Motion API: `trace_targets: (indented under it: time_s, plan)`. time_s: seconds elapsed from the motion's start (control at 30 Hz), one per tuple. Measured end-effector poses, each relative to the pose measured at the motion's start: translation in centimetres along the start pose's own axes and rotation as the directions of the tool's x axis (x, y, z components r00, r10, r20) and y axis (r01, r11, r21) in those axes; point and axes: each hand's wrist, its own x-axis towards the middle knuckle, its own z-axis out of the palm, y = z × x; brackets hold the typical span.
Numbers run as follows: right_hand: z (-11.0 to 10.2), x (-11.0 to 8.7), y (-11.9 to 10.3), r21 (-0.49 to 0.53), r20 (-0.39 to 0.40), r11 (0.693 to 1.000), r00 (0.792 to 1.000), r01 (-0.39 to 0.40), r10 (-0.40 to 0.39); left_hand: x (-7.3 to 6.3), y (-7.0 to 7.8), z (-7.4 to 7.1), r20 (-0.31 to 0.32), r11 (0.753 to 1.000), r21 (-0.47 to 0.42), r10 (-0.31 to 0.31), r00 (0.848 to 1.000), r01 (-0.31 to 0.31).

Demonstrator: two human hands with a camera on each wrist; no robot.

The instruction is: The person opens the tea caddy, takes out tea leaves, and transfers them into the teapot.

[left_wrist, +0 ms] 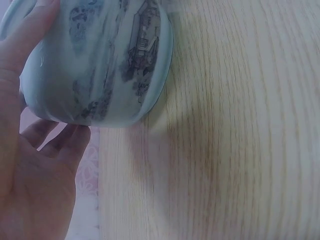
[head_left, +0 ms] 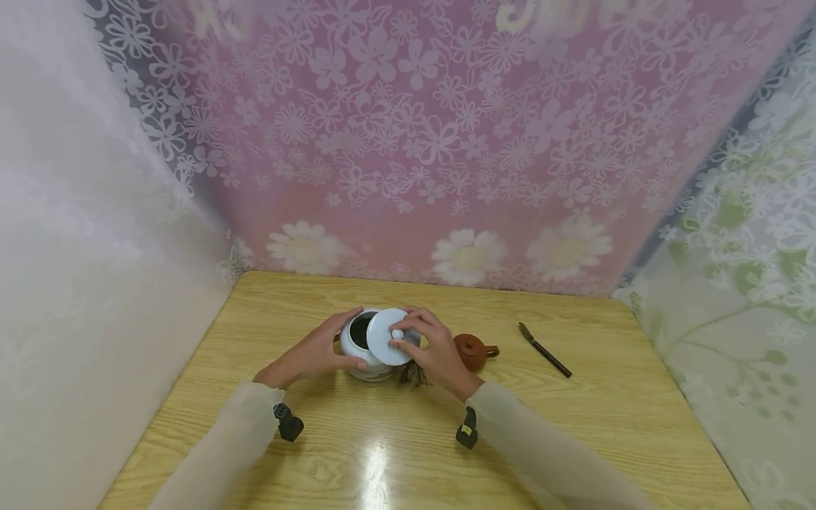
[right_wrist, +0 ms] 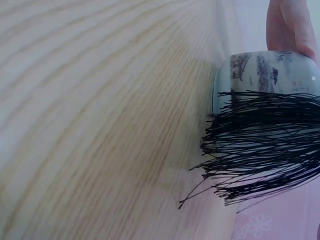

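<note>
A white ceramic tea jar (head_left: 372,373) with a painted ink landscape stands on the table, its round mouth partly uncovered and dark inside. My left hand (head_left: 312,354) grips it from the left, thumb in front and fingers behind. In the left wrist view the jar's painted wall (left_wrist: 100,65) lies between that thumb and the fingers. With thumb and fingers my right hand (head_left: 440,350) pinches the knob of the white round lid (head_left: 381,341), which overlaps the right part of the mouth. A dark stringy tassel (right_wrist: 265,140) hangs beside the jar under my right hand.
Right of my right hand sits a small reddish-brown clay teapot (head_left: 470,352), handle pointing right. Farther right lies a slim dark-handled tool (head_left: 545,352) with a wider tip. Behind the wooden table (head_left: 599,439) hangs a pink floral curtain (head_left: 408,177); pale sheets flank the sides.
</note>
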Motion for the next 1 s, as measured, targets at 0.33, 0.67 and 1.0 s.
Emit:
trace_targets:
  time_s: [0.33, 0.67, 1.0]
  plan:
    - [1.3, 2.4, -0.4, -0.001, 0.0, 0.999, 0.999, -0.04, 0.04, 0.0, -0.3, 0.0, -0.006, 1.0, -0.024, 0.001, 1.0, -0.001]
    - [2.5, 3.7, 0.3, 0.026, 0.038, 0.995, 0.994, -0.099, 0.098, 0.2, -0.9, 0.3, -0.003, 0.997, -0.068, 0.034, 0.999, -0.034]
    - [2.7, 4.0, 0.3, 0.055, 0.105, 0.984, 0.981, -0.172, 0.165, -0.1, -0.8, 0.4, -0.014, 0.995, -0.1, 0.018, 1.0, -0.02]
